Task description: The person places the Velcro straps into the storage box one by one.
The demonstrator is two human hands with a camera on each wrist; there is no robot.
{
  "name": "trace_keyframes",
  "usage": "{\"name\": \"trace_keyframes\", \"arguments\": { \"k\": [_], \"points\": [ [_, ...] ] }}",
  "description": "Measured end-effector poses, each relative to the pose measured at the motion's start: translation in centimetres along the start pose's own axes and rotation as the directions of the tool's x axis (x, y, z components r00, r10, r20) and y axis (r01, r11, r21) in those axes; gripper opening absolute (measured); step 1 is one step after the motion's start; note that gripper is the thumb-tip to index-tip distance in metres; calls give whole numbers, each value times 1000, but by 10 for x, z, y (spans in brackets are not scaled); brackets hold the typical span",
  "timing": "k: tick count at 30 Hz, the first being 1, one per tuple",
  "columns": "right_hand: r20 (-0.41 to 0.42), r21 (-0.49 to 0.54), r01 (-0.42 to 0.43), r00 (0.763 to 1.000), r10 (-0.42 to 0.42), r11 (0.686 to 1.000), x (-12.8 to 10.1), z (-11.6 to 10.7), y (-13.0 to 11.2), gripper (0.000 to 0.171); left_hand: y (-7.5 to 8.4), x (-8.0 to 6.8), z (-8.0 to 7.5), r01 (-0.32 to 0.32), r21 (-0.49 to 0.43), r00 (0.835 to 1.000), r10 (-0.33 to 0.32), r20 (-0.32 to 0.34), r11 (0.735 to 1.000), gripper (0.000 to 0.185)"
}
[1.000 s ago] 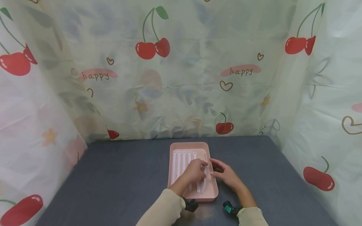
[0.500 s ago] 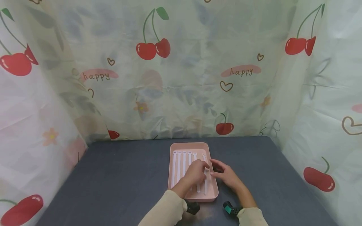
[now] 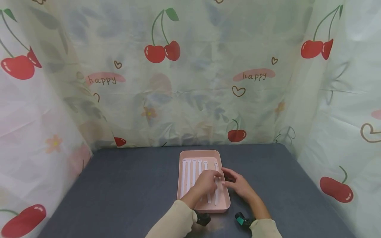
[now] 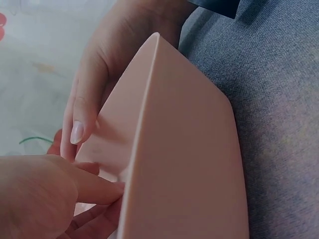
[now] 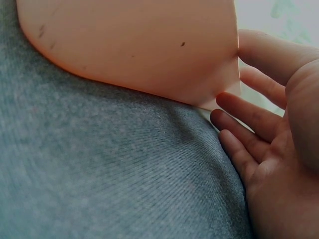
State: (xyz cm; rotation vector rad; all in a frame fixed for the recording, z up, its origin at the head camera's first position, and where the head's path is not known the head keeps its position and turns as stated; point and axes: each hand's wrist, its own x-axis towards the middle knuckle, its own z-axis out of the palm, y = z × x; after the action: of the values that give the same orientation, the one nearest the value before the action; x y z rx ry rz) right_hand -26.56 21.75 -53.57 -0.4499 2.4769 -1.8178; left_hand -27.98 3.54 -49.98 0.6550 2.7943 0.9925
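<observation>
A pink tray (image 3: 182,154) holds several white flat cable ties (image 3: 189,172), laid lengthwise side by side. My left hand (image 3: 205,181) reaches in over the ties. Its curled fingertips pinch the rightmost white cable tie (image 3: 216,198), whose two ends show above and below the hand. In the left wrist view, the tray's wall (image 4: 184,134) hides part of those fingers and their contact. My right hand (image 3: 239,186) holds the tray's right side, thumb and forefinger over the rim and the other fingers (image 5: 249,112) against the outer wall.
The tray stands on a dark grey table (image 3: 143,185) that extends around it. A cherry-printed curtain (image 3: 190,109) encloses the back and both sides. A black band with a device (image 3: 203,218) is on my left wrist, another (image 3: 242,220) on my right.
The rightmost cable tie was bowed and slanted; now it lies straighter, roughly in line with the others, its head visible. My left hand has shifted slightly right; my right hand stays put.
</observation>
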Motion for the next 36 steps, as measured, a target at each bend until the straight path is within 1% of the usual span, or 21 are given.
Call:
{"name": "trace_keyframes", "arguments": {
  "k": [4,8,15,19,22,25,28,32,34,36],
  "points": [
    [8,-14,0,1000,0,1000,1,-1,1,60,0,1,0,4,14,1000,-4,21,1000,45],
    [8,-20,-11,1000,11,1000,1,-1,1,60,0,3,-1,13,8,999,-14,39,1000,44],
    [7,-29,-4,1000,4,1000,1,-1,0,61,-2,7,-4,-14,28,999,13,39,1000,46],
    [22,-16,-5,1000,5,1000,-4,0,-16,60,-2,9,-5,-15,50,999,13,35,999,46],
    [33,-16,-14,999,14,1000,-10,0,-33,60,-2,10,-6,-3,45,999,1,38,999,46],
    [42,-38,-23,999,25,999,-12,1,-40,60,-3,10,-6,17,29,999,-18,41,999,46],
    [35,-32,-26,999,27,999,-10,2,-34,59,-5,9,-7,23,8,999,-23,38,1000,47],
    [9,-23,-18,1000,19,1000,-4,2,-15,59,-8,8,-10,-17,-35,1000,17,-3,999,48],
    [0,-22,-18,1000,18,1000,-1,1,-7,60,-10,6,-13,-40,-72,999,38,-28,997,47],
    [-4,-23,-17,1000,17,1000,0,1,-3,60,-12,5,-15,-52,-131,998,46,-44,990,44]
  ]
}}
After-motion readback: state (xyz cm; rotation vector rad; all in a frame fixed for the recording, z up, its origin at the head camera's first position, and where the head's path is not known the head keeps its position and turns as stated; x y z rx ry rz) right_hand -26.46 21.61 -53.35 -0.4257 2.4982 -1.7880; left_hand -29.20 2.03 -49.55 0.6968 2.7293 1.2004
